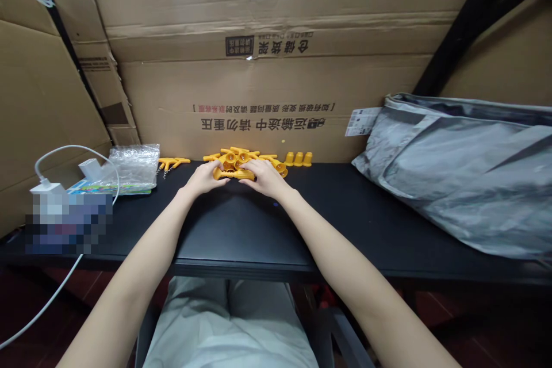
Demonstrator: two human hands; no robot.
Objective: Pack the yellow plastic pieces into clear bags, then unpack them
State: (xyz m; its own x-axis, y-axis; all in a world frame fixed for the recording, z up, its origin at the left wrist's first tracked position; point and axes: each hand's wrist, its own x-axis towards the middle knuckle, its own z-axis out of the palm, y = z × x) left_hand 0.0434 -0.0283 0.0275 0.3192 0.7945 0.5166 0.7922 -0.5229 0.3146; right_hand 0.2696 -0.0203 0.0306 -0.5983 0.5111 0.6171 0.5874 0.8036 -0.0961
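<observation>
At the back of the table, both my hands rest around a pile of yellow plastic parts [230,156]. My left hand [202,178] has its thumb and fingers closed on the left end of a yellow plastic piece [235,174] at the front of the pile. On that piece's right end, the fingers of my right hand [268,178] are closed. Hollow cup-shaped ends show in the pile, some facing me. Left of it lie yellow-handled corkscrews [172,161] with metal spirals. Several yellow cup-shaped parts [298,158] stand in a row to the right.
Upright cardboard [276,80] walls the back of the black table [241,230]. A grey bag [466,167] lies at right. Clear plastic packaging [133,167], a white charger [50,198] and its cable [64,282] are at left.
</observation>
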